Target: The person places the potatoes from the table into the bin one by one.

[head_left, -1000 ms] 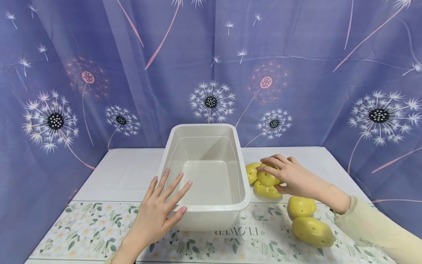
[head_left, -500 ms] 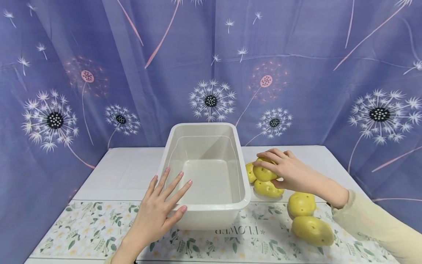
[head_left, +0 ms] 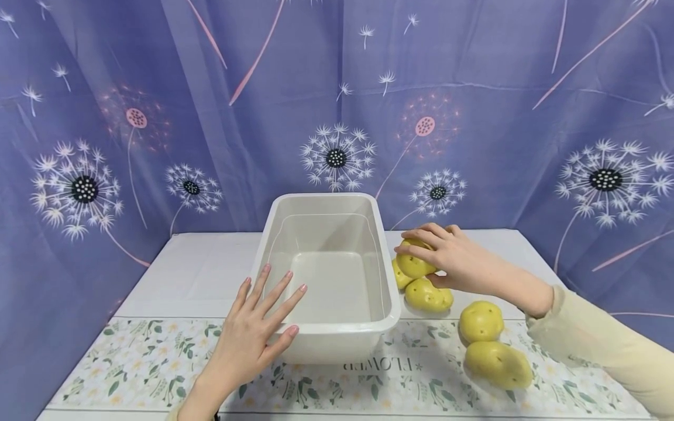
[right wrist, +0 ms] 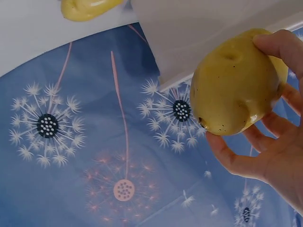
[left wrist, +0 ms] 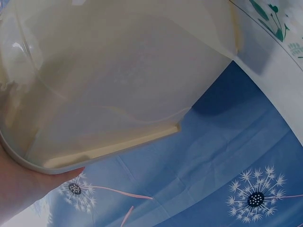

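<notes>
My right hand [head_left: 466, 260] grips a yellow potato [head_left: 413, 266] just right of a deep off-white plastic basin [head_left: 337, 330]. In the right wrist view, thumb and fingers curl round the potato [right wrist: 232, 90], raised in the air. Below it in the head view lie two more potatoes, one partly covered [head_left: 399, 278] and one fully visible potato [head_left: 429, 295]. My left hand [head_left: 244, 342] rests at the basin's near left corner, fingers straight and spread over the rim. The left wrist view shows the basin wall [left wrist: 118, 80] from outside, with part of that hand at its rim.
Two potatoes lie nearer the front, a rounder potato [head_left: 481, 321] and a longer potato [head_left: 497, 365]. A flowered runner [head_left: 152, 374] crosses the front of the white table [head_left: 195, 275]. A blue dandelion-print curtain [head_left: 253, 146] stands right behind the basin.
My right hand has lifted the potato up and a little left, away from the two potatoes beneath. My left hand stays at the basin rim, and the view has tilted slightly.
</notes>
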### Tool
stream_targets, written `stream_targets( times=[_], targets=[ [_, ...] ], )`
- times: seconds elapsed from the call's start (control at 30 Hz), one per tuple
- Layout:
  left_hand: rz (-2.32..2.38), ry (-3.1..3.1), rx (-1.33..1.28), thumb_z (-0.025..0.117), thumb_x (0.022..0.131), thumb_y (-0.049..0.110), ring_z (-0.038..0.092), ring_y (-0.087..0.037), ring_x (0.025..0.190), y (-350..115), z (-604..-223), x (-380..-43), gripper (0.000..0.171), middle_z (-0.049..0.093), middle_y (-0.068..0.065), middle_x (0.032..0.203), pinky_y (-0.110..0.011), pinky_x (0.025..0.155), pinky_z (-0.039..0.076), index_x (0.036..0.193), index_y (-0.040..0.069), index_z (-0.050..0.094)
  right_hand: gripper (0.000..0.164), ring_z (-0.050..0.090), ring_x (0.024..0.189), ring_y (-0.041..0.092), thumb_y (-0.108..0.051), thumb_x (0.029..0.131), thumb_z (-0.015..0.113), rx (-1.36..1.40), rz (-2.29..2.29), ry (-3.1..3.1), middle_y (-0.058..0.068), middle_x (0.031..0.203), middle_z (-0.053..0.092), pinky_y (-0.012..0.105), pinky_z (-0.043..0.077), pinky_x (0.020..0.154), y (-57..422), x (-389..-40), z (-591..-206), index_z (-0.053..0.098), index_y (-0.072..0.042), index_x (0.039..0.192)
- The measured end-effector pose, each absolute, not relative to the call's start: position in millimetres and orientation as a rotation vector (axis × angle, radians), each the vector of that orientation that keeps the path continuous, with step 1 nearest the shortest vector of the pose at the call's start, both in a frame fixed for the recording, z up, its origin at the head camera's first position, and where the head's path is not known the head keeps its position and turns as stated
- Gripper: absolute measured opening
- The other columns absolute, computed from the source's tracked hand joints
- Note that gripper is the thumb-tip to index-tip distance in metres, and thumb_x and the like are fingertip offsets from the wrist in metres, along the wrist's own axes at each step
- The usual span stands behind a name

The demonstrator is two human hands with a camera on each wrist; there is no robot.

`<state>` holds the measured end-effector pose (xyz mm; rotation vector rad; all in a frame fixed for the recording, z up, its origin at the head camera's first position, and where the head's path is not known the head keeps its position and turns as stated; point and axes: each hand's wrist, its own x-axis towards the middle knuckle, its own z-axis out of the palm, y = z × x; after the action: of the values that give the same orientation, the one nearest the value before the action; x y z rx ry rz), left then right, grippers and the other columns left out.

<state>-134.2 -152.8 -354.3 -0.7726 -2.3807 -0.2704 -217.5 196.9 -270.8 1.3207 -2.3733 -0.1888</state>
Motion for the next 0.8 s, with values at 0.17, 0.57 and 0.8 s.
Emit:
stream_targets(
  times=[0.17, 0.57, 0.8],
  targets=[
    [-0.272, -2.383, -0.773, 0.026, 0.093, 0.052, 0.017, -0.033, 0.137, -153, -354, -134, 0.051, 0.028, 0.001, 0.147, -0.045, 0.114, 0.004, 0.137, 0.029, 0.035, 0.066, 0.045, 0.107, 0.025, -0.015, 0.059, 0.075, 1.337, -0.177, -2.362, 0.01, 0.123, 0.051, 0.034, 0.037, 0.065, 191, -218, -264, 0.052, -0.016, 0.121],
    [-0.275, -2.384, -0.765, 0.026, 0.092, 0.052, 0.018, -0.034, 0.136, -152, -353, -135, 0.051, 0.028, 0.001, 0.147, -0.051, 0.111, 0.01, 0.137, 0.03, 0.036, 0.064, 0.044, 0.11, 0.025, -0.011, 0.061, 0.07, 1.361, -0.189, -2.357, 0.009, 0.125, 0.05, 0.036, 0.038, 0.068, 178, -219, -255, 0.052, -0.016, 0.122],
    [-0.273, -2.38, -0.769, 0.025, 0.093, 0.052, 0.018, -0.034, 0.136, -153, -354, -135, 0.051, 0.029, 0.0, 0.147, -0.047, 0.113, 0.005, 0.137, 0.029, 0.036, 0.062, 0.046, 0.108, 0.026, -0.011, 0.061, 0.071, 1.383, -0.166, -2.305, 0.01, 0.121, 0.052, 0.035, 0.038, 0.066, 170, -226, -255, 0.052, -0.017, 0.12]
  ],
)
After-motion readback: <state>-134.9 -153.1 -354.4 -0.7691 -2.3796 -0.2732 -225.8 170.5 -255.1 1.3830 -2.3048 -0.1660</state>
